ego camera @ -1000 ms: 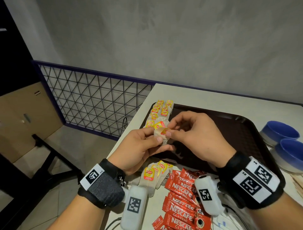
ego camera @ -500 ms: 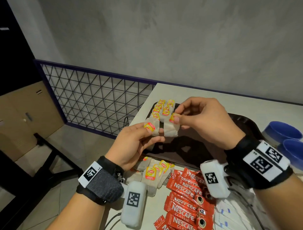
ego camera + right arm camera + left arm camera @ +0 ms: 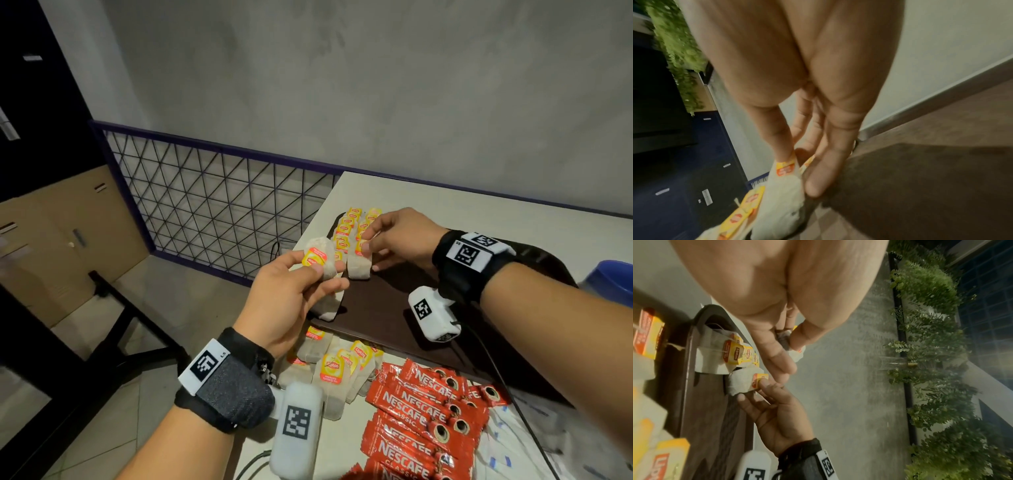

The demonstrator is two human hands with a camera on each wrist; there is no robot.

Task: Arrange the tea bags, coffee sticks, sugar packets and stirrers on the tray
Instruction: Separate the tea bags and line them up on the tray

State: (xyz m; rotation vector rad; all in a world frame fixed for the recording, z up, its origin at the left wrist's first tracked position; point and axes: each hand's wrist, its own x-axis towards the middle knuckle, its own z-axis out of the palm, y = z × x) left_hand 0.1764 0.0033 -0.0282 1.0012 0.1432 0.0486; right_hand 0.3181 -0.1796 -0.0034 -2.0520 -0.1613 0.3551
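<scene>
Hands (image 3: 291, 298) pinch crinkly tea bags (image 3: 358, 267).

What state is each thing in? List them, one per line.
Left hand: raised beside the tray, pinching a tea bag.
Right hand: pinching a second tea bag by its tag, over the tray.
Tray: on the table, two rows of tea bags at its far left corner.
Loose tea bags: heaped on the table, off the tray.
Coffee sticks: piled on the table, off the tray.
</scene>
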